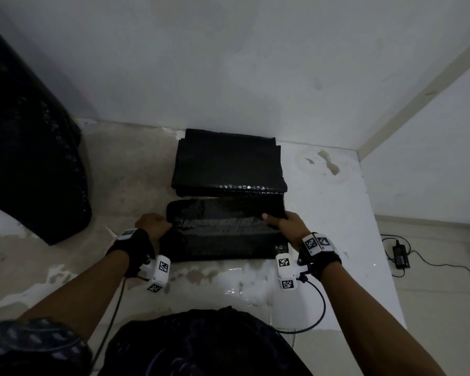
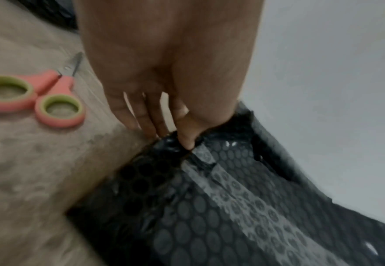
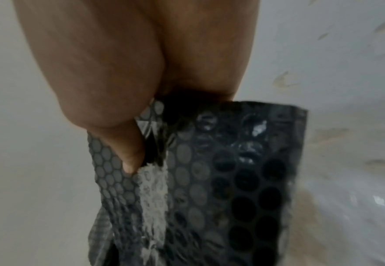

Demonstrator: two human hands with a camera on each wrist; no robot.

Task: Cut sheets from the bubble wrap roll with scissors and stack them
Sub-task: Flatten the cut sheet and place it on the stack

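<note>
— Two hands on one piece?
— Yes. The left hand (image 1: 154,223) has its grip pinched on the left end of the black bubble wrap sheet (image 1: 225,230), thumb (image 2: 188,133) pressing the edge; the right hand (image 1: 282,222) has its grip closed on the right end.
— Where does it lie?
— On the floor (image 1: 323,213), just in front of the stack of cut sheets (image 1: 228,162) by the wall. The scissors (image 2: 36,97) lie beside the left hand, the bubble wrap roll (image 1: 30,158) far left.
</note>
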